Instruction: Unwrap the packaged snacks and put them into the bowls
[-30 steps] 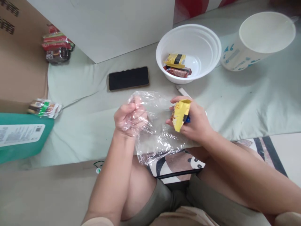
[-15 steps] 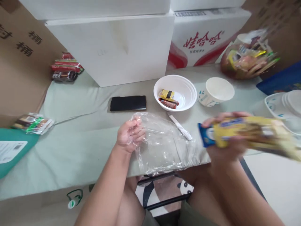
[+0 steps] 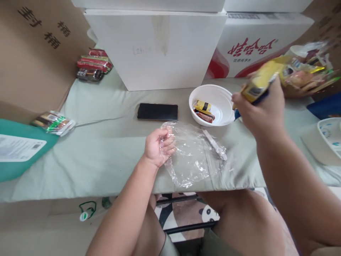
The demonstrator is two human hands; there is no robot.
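Holding a yellow snack packet (image 3: 259,83) up in our right hand (image 3: 259,110), we are gripping it with the fingers wrapped tight around its lower end; the packet is blurred, tilted up to the right, and is hanging in the air just past the right rim of the white bowl (image 3: 211,95). Our left hand (image 3: 159,147) is curling loosely shut on the left edge of a clear plastic bag (image 3: 193,156), pinching the crumpled film between fingers and palm while the rest of the bag is lying flat on the pale green table cover (image 3: 106,149) near its front edge.

We are seeing two small wrapped snacks inside the bowl, one yellow with a black band (image 3: 202,105) and one reddish brown (image 3: 204,116), touching each other. A white plastic utensil (image 3: 214,144) is lying partly on the bag's right side, pointing toward the bowl. A black phone (image 3: 157,111) is lying face up just left of the bowl, well apart from our left hand. Beyond our right hand a heap of mixed snack packets (image 3: 306,76) is sitting against a white carton with red print (image 3: 255,46). At the far left a small packet (image 3: 52,122) is resting beside a teal box (image 3: 18,149), and a stack of red packets (image 3: 93,64) is sitting near the cardboard wall.
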